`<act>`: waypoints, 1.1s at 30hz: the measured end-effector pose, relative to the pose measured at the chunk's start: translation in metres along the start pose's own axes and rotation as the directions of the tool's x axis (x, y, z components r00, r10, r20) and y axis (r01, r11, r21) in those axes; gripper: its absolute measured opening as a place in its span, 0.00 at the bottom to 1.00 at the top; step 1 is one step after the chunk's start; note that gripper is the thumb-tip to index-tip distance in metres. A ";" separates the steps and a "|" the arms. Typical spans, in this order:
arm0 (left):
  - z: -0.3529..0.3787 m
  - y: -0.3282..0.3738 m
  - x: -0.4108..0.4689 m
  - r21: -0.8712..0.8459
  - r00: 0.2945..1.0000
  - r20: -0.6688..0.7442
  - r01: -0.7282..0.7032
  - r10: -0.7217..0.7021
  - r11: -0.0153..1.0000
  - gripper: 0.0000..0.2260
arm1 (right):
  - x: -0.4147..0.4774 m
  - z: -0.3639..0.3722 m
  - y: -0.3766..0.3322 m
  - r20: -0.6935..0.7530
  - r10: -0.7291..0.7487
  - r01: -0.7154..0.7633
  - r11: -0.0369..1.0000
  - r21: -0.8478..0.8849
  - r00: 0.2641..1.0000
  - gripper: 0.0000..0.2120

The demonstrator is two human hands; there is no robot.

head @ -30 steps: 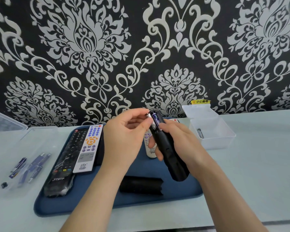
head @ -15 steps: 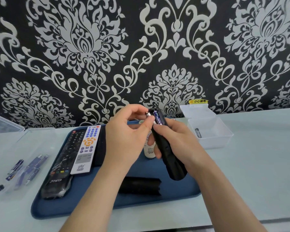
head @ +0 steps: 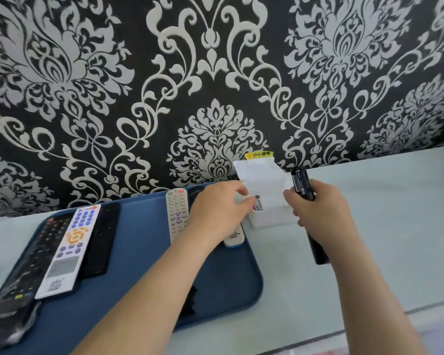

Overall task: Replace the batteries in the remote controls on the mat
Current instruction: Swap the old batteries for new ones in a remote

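Observation:
My right hand (head: 318,211) grips a black remote (head: 317,248) upright over the table, right of the blue mat (head: 139,303). The remote's open back shows one battery (head: 299,183) near its top. My left hand (head: 215,208) reaches over the left rim of a white plastic box (head: 272,220), thumb and fingertips pinched at a small battery (head: 257,203) inside it. A black battery cover (head: 190,301) lies on the mat, partly hidden by my left forearm.
On the mat lie a black remote (head: 23,265), a white and blue remote (head: 72,242), a slim black remote (head: 103,234), a grey remote (head: 177,213) and a white remote (head: 233,238) under my left hand. The wall rises behind; the table's front edge runs bottom right.
My left hand left the top of the black remote and moved right to the white box. My right hand carried the remote right, off the mat. The camera turned right.

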State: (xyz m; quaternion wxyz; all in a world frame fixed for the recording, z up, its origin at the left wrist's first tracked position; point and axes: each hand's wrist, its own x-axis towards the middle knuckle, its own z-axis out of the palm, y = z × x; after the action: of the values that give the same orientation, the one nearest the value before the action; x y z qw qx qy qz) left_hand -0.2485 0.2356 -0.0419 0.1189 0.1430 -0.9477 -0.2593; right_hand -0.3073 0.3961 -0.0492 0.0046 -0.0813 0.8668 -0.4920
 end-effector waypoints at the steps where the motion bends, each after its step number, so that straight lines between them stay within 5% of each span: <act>1: 0.002 0.000 0.001 0.017 0.999 -0.033 0.000 0.000 1.000 0.08 | 0.001 -0.001 0.003 -0.010 0.015 -0.015 0.999 -0.046 1.000 0.11; 6: 0.003 0.003 0.010 -0.106 0.999 0.043 -0.003 0.008 0.994 0.18 | 0.005 0.003 0.007 0.014 0.073 -0.071 0.991 -0.118 0.997 0.13; 8: -0.001 0.007 0.016 -0.065 0.992 0.110 -0.053 0.060 0.996 0.16 | 0.006 0.004 0.008 0.015 0.130 -0.129 0.991 -0.044 0.991 0.19; 11: -0.005 0.021 0.027 0.103 0.961 0.196 -0.217 0.194 0.971 0.09 | 0.009 0.005 0.012 -0.023 0.151 -0.152 0.988 -0.033 0.988 0.09; 13: -0.007 0.030 0.037 0.334 0.915 0.256 -0.386 0.311 0.860 0.08 | 0.006 0.006 0.010 -0.022 0.145 -0.146 0.989 -0.037 0.989 0.09; 16: -0.001 0.043 0.051 0.640 0.812 0.436 -0.583 0.388 0.501 0.06 | 0.003 0.006 0.013 -0.007 0.114 -0.114 0.993 -0.021 0.993 0.09; 18: 0.003 0.046 0.053 0.692 0.755 0.544 -0.651 0.367 0.313 0.11 | 0.001 0.005 0.014 -0.027 0.090 -0.090 0.996 -0.001 0.996 0.08; 21: 0.010 0.040 0.057 0.675 0.697 0.602 -0.705 0.389 0.219 0.11 | 0.002 0.003 0.019 -0.077 0.064 -0.062 0.998 0.033 0.995 0.06; 23: 0.011 0.033 0.060 0.644 0.691 0.576 -0.713 0.438 0.277 0.06 | 0.003 0.002 0.020 -0.113 0.048 -0.044 0.998 0.032 0.992 0.05; 27: 0.005 0.027 0.058 0.516 0.802 0.424 -0.596 0.421 0.615 0.06 | 0.000 0.006 0.018 -0.169 0.018 -0.012 0.999 0.039 0.985 0.05; 33: -0.007 0.024 0.043 0.093 0.930 0.188 -0.339 0.317 0.936 0.04 | -0.003 0.017 0.016 -0.244 -0.019 0.027 0.999 0.030 0.970 0.07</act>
State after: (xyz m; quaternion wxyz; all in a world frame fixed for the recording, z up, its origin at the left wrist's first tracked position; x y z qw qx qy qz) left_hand -0.2920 0.2380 -0.0172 0.0704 -0.0331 -0.9792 -0.1877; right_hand -0.3054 0.3906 -0.0720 -0.1063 -0.0302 0.8515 -0.5126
